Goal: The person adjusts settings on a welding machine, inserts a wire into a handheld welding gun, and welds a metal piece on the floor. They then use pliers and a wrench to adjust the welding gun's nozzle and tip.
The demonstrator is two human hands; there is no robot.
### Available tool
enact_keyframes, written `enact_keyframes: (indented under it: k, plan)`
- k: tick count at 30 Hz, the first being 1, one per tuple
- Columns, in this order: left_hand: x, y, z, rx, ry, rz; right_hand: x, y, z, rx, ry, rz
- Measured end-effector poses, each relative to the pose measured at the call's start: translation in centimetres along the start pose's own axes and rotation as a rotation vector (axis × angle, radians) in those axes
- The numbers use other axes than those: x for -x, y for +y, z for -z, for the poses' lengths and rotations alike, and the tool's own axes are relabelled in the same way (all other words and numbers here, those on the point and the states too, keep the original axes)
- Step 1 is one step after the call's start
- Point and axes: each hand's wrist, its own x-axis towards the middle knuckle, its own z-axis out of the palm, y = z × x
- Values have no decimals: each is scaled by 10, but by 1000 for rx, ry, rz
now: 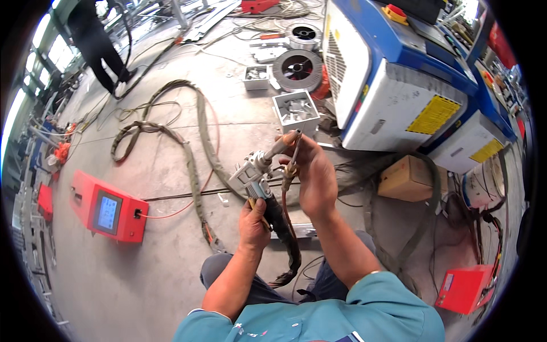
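Note:
My left hand [253, 226] is closed around the grip of a handheld welding gun [248, 173] with a silvery body, held in front of my knees. A thin yellowish piece shows beside the left thumb; its kind is unclear. The gun's tapered nozzle [278, 147] points up and to the right. At its tip the fingers of my right hand [317, 178] are closed, partly hiding it. A slim wire-feed tube [289, 172] with a brass-coloured fitting runs beside the right palm. From the grip a black-sleeved cable [289, 245] hangs down between my legs.
A red box with a screen [107, 212] stands at left. Sleeved hoses [194, 154] loop over the floor. Ahead are a bin of metal parts [296, 111] and wire spools [297, 70]. A blue-white machine [399, 102], a cardboard box [411, 179] and another red box [464, 289] stand right.

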Motion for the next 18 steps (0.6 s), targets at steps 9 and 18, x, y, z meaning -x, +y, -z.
enact_keyframes:
  k: [9, 18]
  plan:
    - [18, -29, -8, -240, 148, -123, 14, 19, -16, 2, 282, -246]
    - [34, 40, 15, -567, 399, -174, 5, 11, 28, -146, 172, -304]
